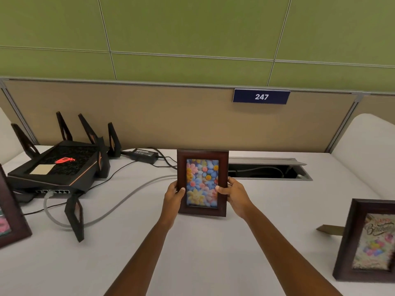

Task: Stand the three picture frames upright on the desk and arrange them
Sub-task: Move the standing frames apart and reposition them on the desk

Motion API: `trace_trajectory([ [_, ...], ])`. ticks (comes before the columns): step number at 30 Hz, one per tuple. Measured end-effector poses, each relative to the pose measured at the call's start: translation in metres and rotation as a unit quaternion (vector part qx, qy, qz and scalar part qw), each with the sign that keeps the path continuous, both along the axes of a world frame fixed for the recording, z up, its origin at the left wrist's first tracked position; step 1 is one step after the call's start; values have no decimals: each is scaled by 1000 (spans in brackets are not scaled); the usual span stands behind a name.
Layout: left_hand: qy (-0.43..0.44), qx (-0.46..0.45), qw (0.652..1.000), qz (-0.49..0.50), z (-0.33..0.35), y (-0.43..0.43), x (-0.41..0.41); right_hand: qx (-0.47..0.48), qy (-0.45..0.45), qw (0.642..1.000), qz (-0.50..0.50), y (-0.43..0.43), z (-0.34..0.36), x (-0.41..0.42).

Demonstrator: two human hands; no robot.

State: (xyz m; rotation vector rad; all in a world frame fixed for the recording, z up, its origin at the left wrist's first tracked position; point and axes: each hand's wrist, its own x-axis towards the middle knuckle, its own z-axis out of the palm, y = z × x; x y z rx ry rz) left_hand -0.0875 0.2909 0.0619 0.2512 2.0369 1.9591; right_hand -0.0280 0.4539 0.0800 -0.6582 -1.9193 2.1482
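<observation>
A dark wooden frame with a flower picture [202, 157] stands upright in the middle of the white desk [213, 253]. My left hand [173, 194] grips its left edge and my right hand [234, 194] grips its right edge, thumbs on the front. A second dark frame with a birthday picture [354, 242] stands upright at the right, its back prop showing behind it. A third dark frame with a pink picture [12, 221] stands at the far left, cut off by the image edge.
A black router [57, 165] with several antennas sits at the back left, with a grey cable [119, 201] and black cords trailing over the desk. A power brick [144, 155] lies behind. An open cable slot [269, 171] sits at the back right, below the tan partition.
</observation>
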Motion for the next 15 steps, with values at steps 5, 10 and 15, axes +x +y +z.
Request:
trace_trajectory([
  [5, -1, -9, 1000, 13, -7, 4, -17, -2, -8, 1000, 0, 3, -4, -16],
  [10, 18, -43, 999, 29, -15, 7, -20, 11, -29, 1000, -3, 7, -8, -21],
  [15, 28, -85, 995, 34, -24, 7, -13, 38, -44, 998, -4, 8, -9, -20],
])
